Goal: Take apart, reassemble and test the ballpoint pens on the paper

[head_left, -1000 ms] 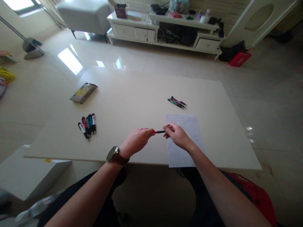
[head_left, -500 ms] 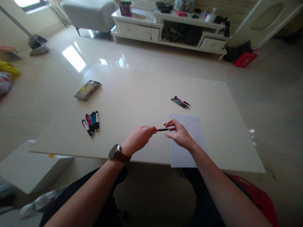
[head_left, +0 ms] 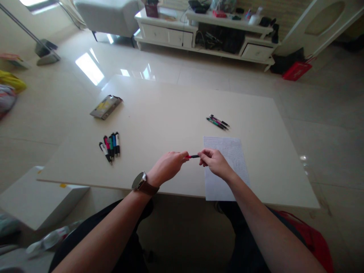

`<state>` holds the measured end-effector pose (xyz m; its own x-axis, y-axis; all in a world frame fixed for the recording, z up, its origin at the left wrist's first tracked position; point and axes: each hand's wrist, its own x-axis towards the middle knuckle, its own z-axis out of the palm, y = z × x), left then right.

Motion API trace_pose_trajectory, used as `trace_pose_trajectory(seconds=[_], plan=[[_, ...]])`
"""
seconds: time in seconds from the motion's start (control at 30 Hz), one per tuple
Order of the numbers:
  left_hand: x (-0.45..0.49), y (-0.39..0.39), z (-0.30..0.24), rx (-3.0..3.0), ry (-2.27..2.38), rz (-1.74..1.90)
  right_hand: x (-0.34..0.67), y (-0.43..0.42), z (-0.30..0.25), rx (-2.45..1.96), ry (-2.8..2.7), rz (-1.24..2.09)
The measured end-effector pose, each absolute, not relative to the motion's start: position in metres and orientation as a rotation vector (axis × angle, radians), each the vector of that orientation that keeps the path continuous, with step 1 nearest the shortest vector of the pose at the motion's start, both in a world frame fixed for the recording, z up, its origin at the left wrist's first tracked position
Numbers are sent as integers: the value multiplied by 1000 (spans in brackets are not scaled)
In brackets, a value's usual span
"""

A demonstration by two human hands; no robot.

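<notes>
Where the smooth, pale top of the table (head_left: 159,113) meets its near edge, a slender rod-shaped pen (head_left: 194,156), red at one end and dark along the rest, is held crosswise above the surface, just right of that edge's middle. Beside it lies a thin white sheet of paper (head_left: 218,185), its far part covered with fine rows too small to read, its bottom reaching the near edge. Beyond the sheet, three slim pens (head_left: 218,122) lie nearly parallel. Toward the left edge, five thicker pens (head_left: 110,146), with white, red, green and blue barrels and black grips, fan out; farther along that edge rests a flat, printed box (head_left: 105,107).

Glossy tiles form the floor (head_left: 318,129). Past the far edge stand a white cabinet (head_left: 167,36) with drawers and a grey upholstered seat (head_left: 106,17).

The left hand (head_left: 167,166), below a round watch (head_left: 139,181) on a brown strap, closes narrowly on the red end. The right hand (head_left: 215,163), fingers curled in a narrow pinch, holds the dark end above the sheet's left side.
</notes>
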<state>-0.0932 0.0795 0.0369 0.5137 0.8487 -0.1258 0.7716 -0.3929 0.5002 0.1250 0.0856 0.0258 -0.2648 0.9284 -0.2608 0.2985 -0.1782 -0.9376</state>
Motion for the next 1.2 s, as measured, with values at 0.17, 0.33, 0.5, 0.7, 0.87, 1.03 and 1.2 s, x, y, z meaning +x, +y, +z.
trace_pose_trajectory(seconds=[0.17,0.33,0.5,0.7,0.87,1.03,1.2], plan=[[-91,79,36,2232,1322,221,125,85,26,-1260,-1212,1551],[-87,79,34,2230,1323,207,114,82,25,-1203,-1126,1617],[-86,79,36,2266,1367,163,108,81,25,-1149,-1009,1629],[-85,79,34,2219,1384,207,115,86,28,-1150,-894,1476],[-92,81,28,2173,1432,328,124,89,31,-1209,-881,1328],[-105,82,12,2135,1544,218,126,88,26,-1251,-910,1350],[-113,77,-4,2118,1701,55,123,86,18,-1244,-894,1432]])
